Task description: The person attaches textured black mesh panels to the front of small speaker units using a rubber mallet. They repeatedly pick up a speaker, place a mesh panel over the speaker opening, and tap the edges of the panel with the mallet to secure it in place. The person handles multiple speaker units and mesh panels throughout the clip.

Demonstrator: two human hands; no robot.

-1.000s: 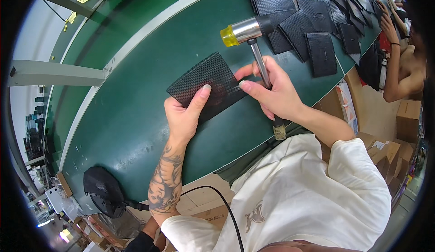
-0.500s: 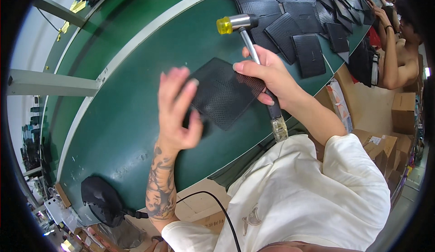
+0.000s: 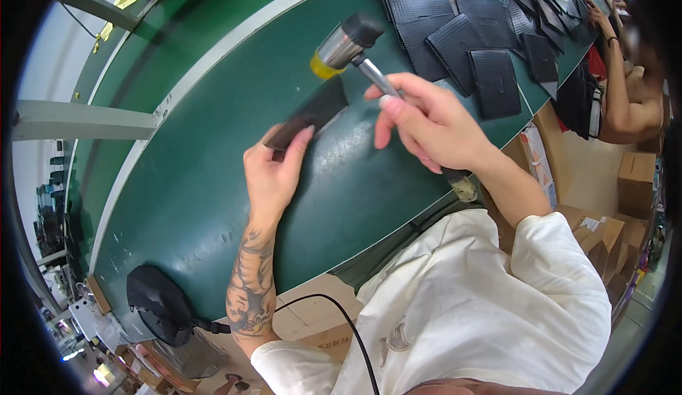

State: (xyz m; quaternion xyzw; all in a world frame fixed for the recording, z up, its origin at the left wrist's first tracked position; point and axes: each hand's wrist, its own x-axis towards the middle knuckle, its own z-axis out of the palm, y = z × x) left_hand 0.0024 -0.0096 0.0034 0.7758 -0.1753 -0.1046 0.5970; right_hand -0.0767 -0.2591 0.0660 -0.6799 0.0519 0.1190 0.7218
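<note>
My left hand (image 3: pixel 275 166) pinches a flat black textured leather-like piece (image 3: pixel 317 113) by its lower end, thumb on the near side. The piece is tilted up on edge above the green table. A two-faced mallet (image 3: pixel 376 75), with a steel head, one yellow face and one black face, is gripped in my right hand (image 3: pixel 435 123). Its head hangs just above the far end of the piece; I cannot tell whether they touch. The mallet's dark handle, with a worn wrapped end, sticks out below my right palm.
Many similar black pieces (image 3: pixel 490 22) lie in an overlapping pile at the far right of the green table (image 3: pixel 192 203). A black bag-like object (image 3: pixel 158 302) sits at the near left. Another person (image 3: pixel 621 104) works beyond the pile. Cardboard boxes (image 3: pixel 593 235) stand at right.
The black piece has passed from my right hand to my left and is now tilted on edge. The mallet has turned, its yellow face swinging down toward the piece.
</note>
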